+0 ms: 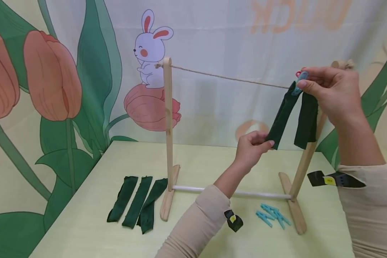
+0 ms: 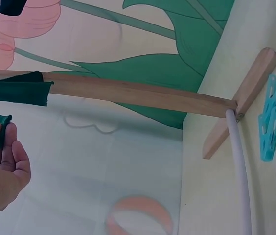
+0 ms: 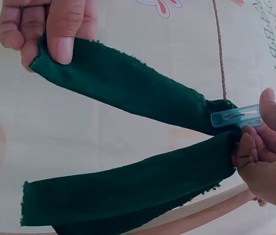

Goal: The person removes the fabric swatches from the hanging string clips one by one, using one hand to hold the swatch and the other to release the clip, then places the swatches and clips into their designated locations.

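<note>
My left hand (image 1: 252,149) pinches the lower end of a dark green cloth strip (image 1: 282,118) between thumb and fingers. The strip's top is folded over a twine line (image 1: 229,77). There my right hand (image 1: 338,94) pinches a light blue clothespin (image 3: 222,119), whose jaws sit over the strip's top. Beside it hangs a second green strip (image 3: 128,181), folded over the line near the right post. A small red piece (image 3: 234,156) shows at that strip's top, mostly hidden by my fingers. In the left wrist view, the held strip's corner (image 2: 0,119) shows above my left fingers.
A wooden rack with a left post (image 1: 168,125), right post (image 1: 304,165) and white bottom bar (image 1: 261,194) stands on the pale table (image 1: 84,200). Several green strips (image 1: 137,202) lie at left; several blue clothespins (image 1: 274,213) lie near the right foot. A printed curtain (image 1: 206,43) hangs behind.
</note>
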`<state>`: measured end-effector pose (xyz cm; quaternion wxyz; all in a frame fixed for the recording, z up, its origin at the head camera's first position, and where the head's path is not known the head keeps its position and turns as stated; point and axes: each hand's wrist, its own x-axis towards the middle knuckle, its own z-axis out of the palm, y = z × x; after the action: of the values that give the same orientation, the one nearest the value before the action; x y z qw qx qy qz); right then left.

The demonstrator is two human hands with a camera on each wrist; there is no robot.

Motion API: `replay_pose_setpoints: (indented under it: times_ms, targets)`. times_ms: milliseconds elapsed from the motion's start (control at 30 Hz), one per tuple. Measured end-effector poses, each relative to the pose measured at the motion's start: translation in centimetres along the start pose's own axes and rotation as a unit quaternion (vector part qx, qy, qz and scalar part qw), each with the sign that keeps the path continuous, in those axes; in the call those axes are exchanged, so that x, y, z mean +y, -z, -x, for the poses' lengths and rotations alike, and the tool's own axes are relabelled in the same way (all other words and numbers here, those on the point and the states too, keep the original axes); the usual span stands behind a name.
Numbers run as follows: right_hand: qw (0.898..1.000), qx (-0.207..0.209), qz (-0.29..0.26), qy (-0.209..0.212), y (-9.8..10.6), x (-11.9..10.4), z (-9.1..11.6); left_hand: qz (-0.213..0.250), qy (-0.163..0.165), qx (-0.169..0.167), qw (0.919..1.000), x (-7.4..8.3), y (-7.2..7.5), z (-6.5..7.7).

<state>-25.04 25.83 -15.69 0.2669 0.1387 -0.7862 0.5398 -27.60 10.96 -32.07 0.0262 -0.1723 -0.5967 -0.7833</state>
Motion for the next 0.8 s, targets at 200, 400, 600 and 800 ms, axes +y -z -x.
replay_pose_setpoints:
  times_ms: [200, 400, 600, 800]
  targets:
    - [0.999, 0.035, 0.01, 0.011, -0.4, 0.2, 0.0, 0.004, -0.005, -0.009, 0.9999, -0.1, 0.1, 0.2]
    - [0.995, 0.083, -0.01, 0.053, -1.1, 0.1, -0.2, 0.014, 0.01, -0.002, 0.9998, -0.6, 0.4, 0.7]
    - [0.993, 0.092, -0.019, 0.067, -1.5, -0.5, -0.4, 0.026, 0.009, -0.01, 0.9996, -0.9, 0.5, 1.0]
    - [0.992, 0.085, -0.059, 0.073, -1.6, -0.7, -0.1, 0.052, 0.012, -0.019, 0.9984, -0.3, 0.6, 1.6]
